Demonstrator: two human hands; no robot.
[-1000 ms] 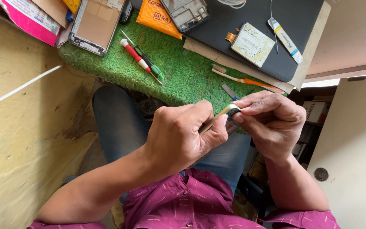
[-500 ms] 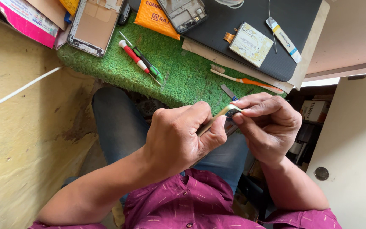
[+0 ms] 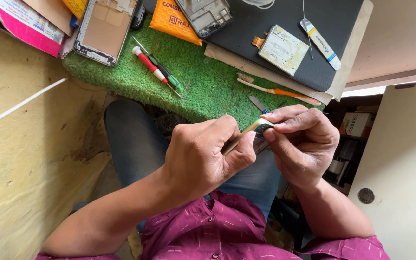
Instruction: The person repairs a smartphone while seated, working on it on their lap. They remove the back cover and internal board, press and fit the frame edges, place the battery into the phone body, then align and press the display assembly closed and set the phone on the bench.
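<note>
Head view, looking down onto the lap. Left hand [image 3: 203, 156] curled into a loose fist, thumb and fingers pressed together on a thin yellowish tool [image 3: 240, 136] that slants up toward the other hand. Right hand [image 3: 304, 142] just beside the left, fingertips pinched together on a small dark part [image 3: 264, 128], held right at the tip of the tool. What kind of part, not possible to tell: too small and half hidden by the fingers. Both hands close together above the knees, over blue jeans [image 3: 131, 144], with purple shirt sleeves [image 3: 227, 231] below the wrists.

Beyond the hands, on a green grass-like mat [image 3: 203, 84]: an orange-and-white toothbrush [image 3: 278, 90] just above the right hand, a small grey metal piece [image 3: 257, 103] near the right fingertips. Further up from the left hand, a red-and-white screwdriver [image 3: 149, 66] lying touching a green one [image 3: 167, 74]. Above these, an opened phone frame [image 3: 104, 29], and an orange packet [image 3: 174, 21]. Far above the right hand, a black pad [image 3: 285, 14] carrying a pale flat phone part with an orange ribbon [image 3: 282, 49] and a small white tube [image 3: 319, 44]. To the left of the left arm, a yellow wall [image 3: 30, 168].
</note>
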